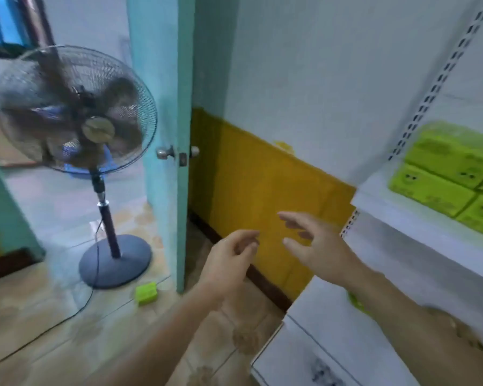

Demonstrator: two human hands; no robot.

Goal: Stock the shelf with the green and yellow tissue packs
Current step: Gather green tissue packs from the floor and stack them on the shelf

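Several green and yellow tissue packs [446,176] are stacked on a white shelf [379,201] at the right. One more green tissue pack [146,293] lies on the floor near the fan's base. My left hand [229,260] hovers in mid-air with fingers loosely curled and holds nothing. My right hand [315,243] is just to its right, fingers spread and relaxed, also holding nothing. Both hands are left of the shelf, in front of the yellow wall panel.
A standing fan [76,112] spins at the left, its cable trailing across the tiled floor. A teal door [162,107] with a round knob stands ajar in the middle. A lower white shelf [332,330] juts out at the bottom right.
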